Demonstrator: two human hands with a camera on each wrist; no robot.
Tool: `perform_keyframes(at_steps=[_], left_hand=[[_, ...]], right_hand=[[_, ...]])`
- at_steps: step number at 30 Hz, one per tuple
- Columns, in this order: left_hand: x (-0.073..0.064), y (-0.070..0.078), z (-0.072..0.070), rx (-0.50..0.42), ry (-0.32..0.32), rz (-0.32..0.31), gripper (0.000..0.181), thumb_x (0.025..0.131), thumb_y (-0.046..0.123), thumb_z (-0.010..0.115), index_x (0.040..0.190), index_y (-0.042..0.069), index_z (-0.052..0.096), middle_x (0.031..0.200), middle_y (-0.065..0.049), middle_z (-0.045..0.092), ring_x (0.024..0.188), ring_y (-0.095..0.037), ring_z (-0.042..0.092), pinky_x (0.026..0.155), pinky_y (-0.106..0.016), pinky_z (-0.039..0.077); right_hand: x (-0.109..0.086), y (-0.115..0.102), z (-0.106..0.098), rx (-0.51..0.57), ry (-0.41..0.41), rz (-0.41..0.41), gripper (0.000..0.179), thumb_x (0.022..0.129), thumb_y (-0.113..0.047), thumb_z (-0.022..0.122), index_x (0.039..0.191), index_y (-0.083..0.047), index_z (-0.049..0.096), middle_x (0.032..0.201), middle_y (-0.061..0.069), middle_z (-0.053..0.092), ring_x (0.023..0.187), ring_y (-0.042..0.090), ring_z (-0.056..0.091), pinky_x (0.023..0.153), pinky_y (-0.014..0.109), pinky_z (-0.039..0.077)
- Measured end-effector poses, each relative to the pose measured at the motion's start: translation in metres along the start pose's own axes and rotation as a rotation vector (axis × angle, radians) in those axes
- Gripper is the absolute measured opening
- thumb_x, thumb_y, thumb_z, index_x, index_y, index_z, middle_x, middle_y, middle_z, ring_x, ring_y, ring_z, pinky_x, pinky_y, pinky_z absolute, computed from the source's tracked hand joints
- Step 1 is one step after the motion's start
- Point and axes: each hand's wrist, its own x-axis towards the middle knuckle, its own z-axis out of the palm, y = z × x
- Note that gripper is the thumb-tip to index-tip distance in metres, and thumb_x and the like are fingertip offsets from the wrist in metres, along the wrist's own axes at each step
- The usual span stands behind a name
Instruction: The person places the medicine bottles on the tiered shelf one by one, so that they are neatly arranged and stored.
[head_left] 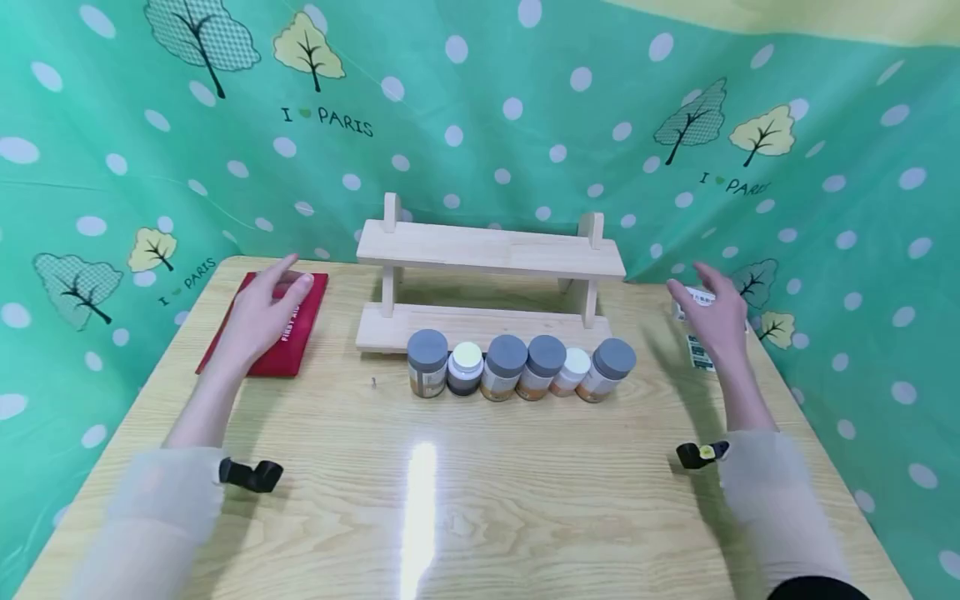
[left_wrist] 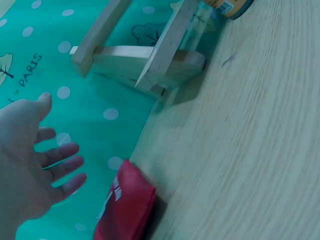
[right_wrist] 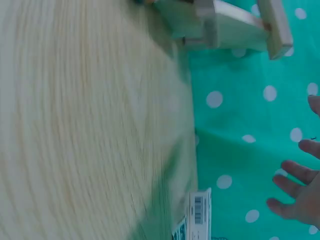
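My left hand (head_left: 258,321) hovers over a red first aid pouch (head_left: 281,358) at the table's left, fingers spread loosely and nothing in them. The left wrist view shows that hand (left_wrist: 25,155) well above the pouch (left_wrist: 130,205). On the right, my right hand (head_left: 716,317) is held in the air over small white boxes (head_left: 701,354), fingers relaxed and apart. A barcode shows on one white box (right_wrist: 200,212) in the right wrist view, apart from the hand (right_wrist: 305,192). The right hand partly hides the boxes in the head view.
A two-tier wooden shelf (head_left: 491,250) stands at the back middle. Along its front is a row of several pill bottles, some with grey lids like this bottle (head_left: 427,362), others with white lids like this one (head_left: 574,367). Green dotted cloth (head_left: 480,100) hangs behind the table (head_left: 540,492).
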Motion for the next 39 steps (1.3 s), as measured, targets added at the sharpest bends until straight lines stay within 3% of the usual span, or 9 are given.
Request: perform_keyframes(at_steps=[5,10,13,18,23,27,31,35,39], left_hand=[[-0.008,0.002,0.018,-0.070,-0.040,-0.023,0.076,0.105,0.061,0.040,0.164,0.015,0.028,0.160,-0.025,0.042,0.146,-0.048,0.040,0.118,-0.068,0.033],[-0.012,0.001,0.036,-0.122,-0.109,-0.060,0.077,0.104,0.064,0.038,0.164,0.016,0.028,0.164,-0.023,0.036,0.148,-0.048,0.037,0.118,-0.069,0.033],[-0.013,0.001,0.043,-0.173,-0.156,-0.095,0.079,0.103,0.065,0.039,0.165,0.018,0.025,0.162,-0.023,0.040,0.144,-0.047,0.045,0.117,-0.065,0.037],[-0.010,0.000,0.053,-0.258,-0.209,-0.109,0.075,0.106,0.058,0.042,0.165,0.016,0.024,0.155,-0.024,0.047,0.133,-0.043,0.056,0.106,-0.048,0.052],[-0.008,-0.001,0.060,-0.266,-0.264,-0.134,0.075,0.106,0.056,0.045,0.165,0.016,0.022,0.157,-0.024,0.046,0.128,-0.039,0.060,0.099,-0.035,0.052],[-0.009,-0.002,0.065,-0.265,-0.335,-0.153,0.079,0.103,0.057,0.050,0.166,0.019,0.020,0.159,-0.023,0.042,0.127,-0.037,0.058,0.100,-0.034,0.050],[-0.010,-0.002,0.067,-0.252,-0.361,-0.148,0.081,0.101,0.056,0.054,0.166,0.020,0.022,0.159,-0.022,0.042,0.134,-0.036,0.054,0.100,-0.033,0.052],[-0.011,-0.003,0.068,-0.246,-0.363,-0.137,0.082,0.101,0.054,0.056,0.165,0.016,0.023,0.159,-0.023,0.042,0.137,-0.038,0.051,0.107,-0.042,0.050],[-0.012,-0.005,0.068,-0.228,-0.363,-0.133,0.082,0.101,0.054,0.057,0.165,0.015,0.022,0.159,-0.024,0.042,0.137,-0.039,0.051,0.111,-0.051,0.047]], right_hand=[[-0.015,-0.009,0.008,0.221,0.090,-0.030,0.055,0.099,-0.043,0.067,0.148,-0.021,0.056,0.141,0.001,0.063,0.129,0.009,0.059,0.113,0.025,0.047],[-0.028,-0.016,0.017,0.356,0.099,-0.120,0.045,0.100,-0.030,0.068,0.141,-0.012,0.062,0.117,-0.018,0.067,0.110,-0.003,0.062,0.094,0.009,0.049],[-0.034,-0.018,0.020,0.464,0.030,-0.159,0.044,0.100,-0.024,0.068,0.141,-0.009,0.061,0.114,-0.015,0.069,0.107,0.001,0.066,0.092,0.010,0.052],[-0.042,-0.017,0.022,0.629,-0.196,-0.173,0.045,0.103,-0.018,0.062,0.144,0.000,0.054,0.119,-0.001,0.072,0.109,0.008,0.071,0.093,0.019,0.058],[-0.043,-0.016,0.022,0.656,-0.366,-0.193,0.042,0.107,-0.016,0.055,0.147,-0.004,0.051,0.128,0.006,0.068,0.117,0.013,0.069,0.098,0.025,0.058],[-0.043,-0.012,0.021,0.573,-0.493,-0.234,0.041,0.108,-0.011,0.049,0.148,-0.006,0.051,0.133,0.011,0.066,0.121,0.013,0.068,0.101,0.024,0.057],[-0.043,-0.008,0.020,0.497,-0.622,-0.262,0.045,0.107,-0.006,0.048,0.152,-0.008,0.047,0.137,0.008,0.064,0.125,0.011,0.065,0.103,0.022,0.054],[-0.044,-0.006,0.019,0.429,-0.737,-0.303,0.052,0.104,-0.005,0.052,0.155,-0.011,0.044,0.143,0.011,0.062,0.131,0.012,0.062,0.105,0.019,0.051],[-0.043,-0.006,0.018,0.396,-0.812,-0.353,0.062,0.098,0.002,0.057,0.157,-0.006,0.039,0.146,0.013,0.060,0.133,0.012,0.060,0.104,0.020,0.050]])
